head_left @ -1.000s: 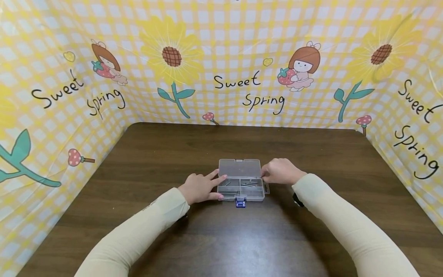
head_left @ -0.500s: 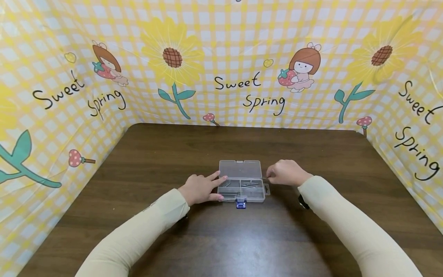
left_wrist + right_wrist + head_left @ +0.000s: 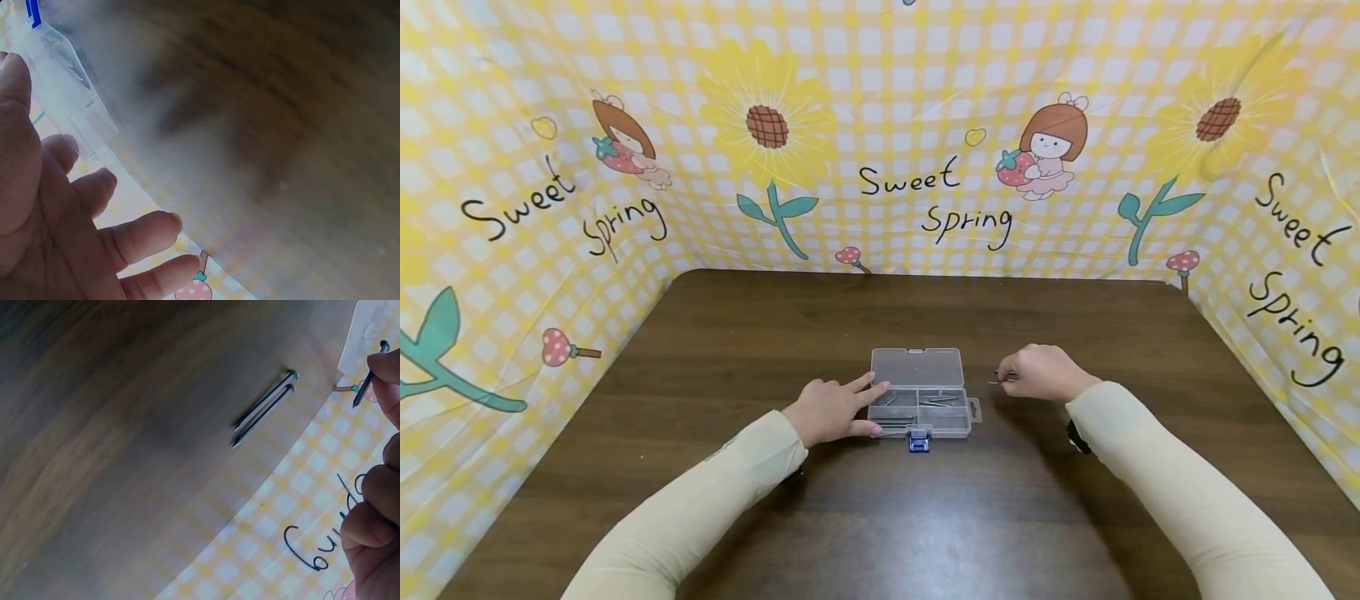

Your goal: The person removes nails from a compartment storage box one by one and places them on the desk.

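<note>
A clear plastic compartment box (image 3: pixel 945 423) lies with its lid (image 3: pixel 917 368) swung back and its blue latch (image 3: pixel 918 442) towards me. Several metal nails (image 3: pixel 897 420) lie in its compartments. My left hand (image 3: pixel 831 410) rests at the box's left side, fingers spread, index finger and thumb touching the edge. To the right of the box, my right hand (image 3: pixel 1048 372) pinches one nail (image 3: pixel 362 391) between thumb and finger. In the right wrist view, two more nails (image 3: pixel 262 417) lie side by side on the table below it. The right hand mostly hides them from the head view.
A brown wood-grain table (image 3: pixel 850 533) spreads around the box. Yellow-checked cloth walls (image 3: pixel 917 125) rise at the back and both sides. A clear hanging tab (image 3: pixel 976 409) sticks out from the box's right end.
My right hand has moved right, away from the box's edge, with the nail pinched in its fingers. The left hand and the box have stayed in place.
</note>
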The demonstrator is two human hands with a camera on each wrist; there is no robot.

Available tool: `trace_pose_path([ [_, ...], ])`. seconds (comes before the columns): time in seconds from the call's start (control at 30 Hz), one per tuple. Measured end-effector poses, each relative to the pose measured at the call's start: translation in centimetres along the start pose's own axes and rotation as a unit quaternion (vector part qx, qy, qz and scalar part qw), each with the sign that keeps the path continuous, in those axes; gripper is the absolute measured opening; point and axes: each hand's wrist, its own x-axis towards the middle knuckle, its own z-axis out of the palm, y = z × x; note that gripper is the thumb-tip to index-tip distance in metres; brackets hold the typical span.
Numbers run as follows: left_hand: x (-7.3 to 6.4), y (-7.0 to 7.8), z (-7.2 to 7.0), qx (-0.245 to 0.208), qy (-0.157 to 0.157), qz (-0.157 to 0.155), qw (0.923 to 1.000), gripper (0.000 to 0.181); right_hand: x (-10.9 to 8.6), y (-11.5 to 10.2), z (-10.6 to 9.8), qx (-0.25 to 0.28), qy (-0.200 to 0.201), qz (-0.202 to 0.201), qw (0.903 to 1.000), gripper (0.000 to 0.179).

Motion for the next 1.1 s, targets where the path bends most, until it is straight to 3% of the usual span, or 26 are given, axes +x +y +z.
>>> trace_pose_path([
  [0.53, -0.2, -0.3, -0.1, 0.014, 0.022, 0.027, 0.9993, 0.071, -1.2, 1.3, -0.3, 0.001, -0.009, 0.025, 0.9996, 0.009],
  [1.1, 0.0, -0.1, 0.2, 0.005, 0.009, 0.014, 0.9999, 0.073, -2.3, 2.1, -0.7, 0.009, -0.009, 0.051, 0.9986, 0.010],
])
